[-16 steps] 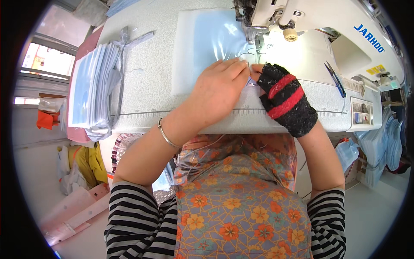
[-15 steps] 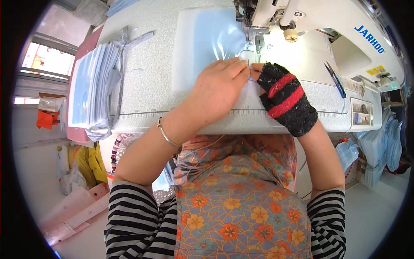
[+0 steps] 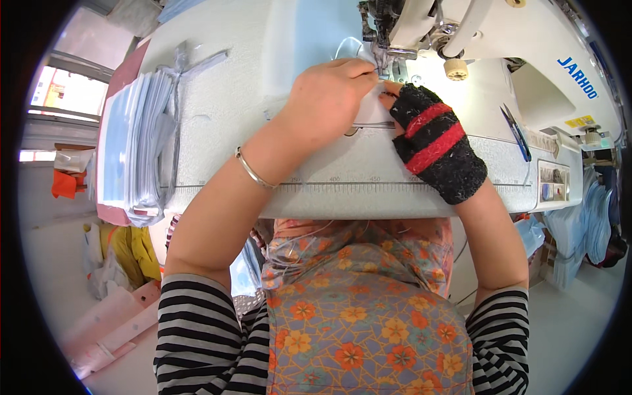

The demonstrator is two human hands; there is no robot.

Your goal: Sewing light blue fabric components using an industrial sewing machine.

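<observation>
Has the bare left hand (image 3: pixel 332 92) bent over the lower right part of a blue plastic sheet (image 3: pixel 313 29), with fingers curled close together just beside the foot (image 3: pixel 384 64) of a white sewing machine (image 3: pixel 490 29). Has the right hand (image 3: pixel 438 145) close by, in a black glove with red stripes, thumb side toward the left fingertips. Cannot tell about a grip in either hand (too much hidden around the fingertips), only of fingers narrow rather than spread. See the sheet flat on the pale surface (image 3: pixel 214 148), left of the foot and running past the upper edge of view, with a thin white loop (image 3: pixel 347 45) near the left fingers. Find also a stack of blue and white sheets (image 3: pixel 122 145) at the left, scissors (image 3: pixel 517 133) at the right, and nearby a small divided box (image 3: pixel 553 183). Wears a silver bracelet (image 3: pixel 252 170), striped sleeves (image 3: pixel 197 322) and a flowered apron (image 3: pixel 359 316)
</observation>
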